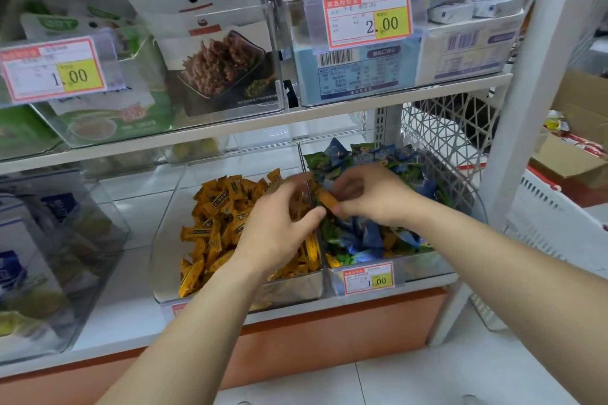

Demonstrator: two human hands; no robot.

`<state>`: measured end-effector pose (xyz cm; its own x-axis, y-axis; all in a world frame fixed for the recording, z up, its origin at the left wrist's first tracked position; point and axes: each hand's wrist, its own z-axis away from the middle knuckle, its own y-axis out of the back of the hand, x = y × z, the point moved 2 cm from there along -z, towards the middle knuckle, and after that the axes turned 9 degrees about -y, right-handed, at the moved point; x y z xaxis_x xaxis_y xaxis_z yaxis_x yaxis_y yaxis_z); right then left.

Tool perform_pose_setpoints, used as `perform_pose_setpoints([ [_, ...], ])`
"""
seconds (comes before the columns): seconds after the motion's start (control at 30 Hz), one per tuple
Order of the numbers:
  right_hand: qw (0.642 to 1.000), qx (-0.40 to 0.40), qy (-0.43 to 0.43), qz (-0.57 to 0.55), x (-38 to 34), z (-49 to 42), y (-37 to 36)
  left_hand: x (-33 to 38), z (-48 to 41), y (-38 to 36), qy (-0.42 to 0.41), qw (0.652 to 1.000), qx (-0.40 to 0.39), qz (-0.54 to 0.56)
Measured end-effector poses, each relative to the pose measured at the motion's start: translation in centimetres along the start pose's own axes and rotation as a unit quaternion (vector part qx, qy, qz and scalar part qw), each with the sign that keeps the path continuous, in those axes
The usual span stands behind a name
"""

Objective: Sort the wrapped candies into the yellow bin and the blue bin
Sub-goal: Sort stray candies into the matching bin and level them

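Two clear bins stand side by side on the lower shelf. The left bin (171, 207) holds a heap of yellow wrapped candies (214, 223). The right bin (424, 264) holds blue and green wrapped candies (368, 237) with a few yellow ones mixed in. Above the wall between the bins, a single yellow candy (327, 202) is pinched by my right hand (371, 197). My left hand (279, 223) hovers over the yellow heap; its thumb touches the same candy, and its fingers are blurred.
A price tag reading 1.00 (368, 279) hangs on the right bin's front. Clear bins with boxed goods (42, 240) stand at the left. An upper shelf (296, 118) of packets hangs close overhead. A white shelf post (526, 92) and cardboard boxes (572, 154) lie to the right.
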<state>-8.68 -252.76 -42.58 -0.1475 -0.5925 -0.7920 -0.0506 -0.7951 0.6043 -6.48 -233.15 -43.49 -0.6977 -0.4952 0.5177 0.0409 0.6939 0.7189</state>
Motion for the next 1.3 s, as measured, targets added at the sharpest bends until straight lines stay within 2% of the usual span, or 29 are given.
perform_pose_setpoints([
  [0.1,0.976,-0.057,0.029,-0.209,-0.8,0.8,-0.4,1.1,-0.4,0.1,-0.027,0.997,0.029,0.059],
  [0.17,0.967,-0.027,0.009,-0.252,-0.8,0.8,-1.1,0.6,-0.5,0.6,-0.005,0.998,0.064,0.029],
  [0.23,0.993,0.019,-0.005,-0.116,-0.3,0.7,-1.7,-0.7,-0.1,1.4,0.047,0.995,0.048,-0.075],
  [0.3,0.998,-0.06,-0.01,0.034,0.4,0.8,-3.1,-1.9,0.6,2.0,0.086,0.984,0.013,-0.155],
  [0.33,0.989,-0.105,-0.012,0.101,0.7,0.8,-3.9,-2.3,0.9,2.3,0.094,0.982,0.009,-0.164],
  [0.4,0.969,-0.13,-0.01,0.212,1.0,0.6,-4.8,-2.7,1.1,2.4,0.095,0.986,0.003,-0.138],
  [0.47,0.961,-0.131,-0.028,0.243,1.1,0.3,-5.3,-2.6,1.3,2.1,0.083,0.992,-0.018,-0.091],
  [0.63,0.967,-0.125,-0.085,0.206,1.4,0.3,-6.2,-1.7,1.6,1.8,0.08,0.996,-0.03,-0.028],
  [0.73,0.986,-0.086,-0.061,0.131,0.6,1.0,-4.3,-0.7,1.4,2.1,0.068,0.998,0.0,-0.007],
  [0.83,0.998,-0.01,-0.017,-0.061,-1.0,2.1,-1.0,1.2,1.1,2.0,0.023,0.999,0.027,0.012],
  [0.93,0.958,-0.028,0.023,-0.286,-1.8,3.6,1.0,3.8,0.8,1.1,-0.03,0.996,0.029,0.076],
  [1.0,0.935,-0.07,0.025,-0.347,-1.7,4.1,1.6,4.4,0.8,0.8,-0.055,0.994,0.061,0.072],
  [1.03,0.936,-0.07,0.015,-0.345,-1.4,4.2,1.9,4.1,0.8,1.0,-0.051,0.995,0.075,0.044],
  [1.1,0.961,-0.015,-0.016,-0.276,-0.4,4.2,2.7,2.6,0.8,1.6,-0.006,0.997,0.057,-0.055],
  [1.17,0.989,0.008,-0.039,-0.143,1.2,4.3,3.1,0.9,1.1,2.4,0.06,0.984,0.006,-0.165],
  [1.23,0.997,-0.056,-0.045,0.029,2.9,4.6,2.8,0.7,1.2,3.0,0.073,0.978,0.008,-0.194],
  [1.3,0.972,-0.095,-0.025,0.211,4.2,4.8,2.8,2.4,1.1,2.4,0.016,0.987,0.031,-0.158],
])
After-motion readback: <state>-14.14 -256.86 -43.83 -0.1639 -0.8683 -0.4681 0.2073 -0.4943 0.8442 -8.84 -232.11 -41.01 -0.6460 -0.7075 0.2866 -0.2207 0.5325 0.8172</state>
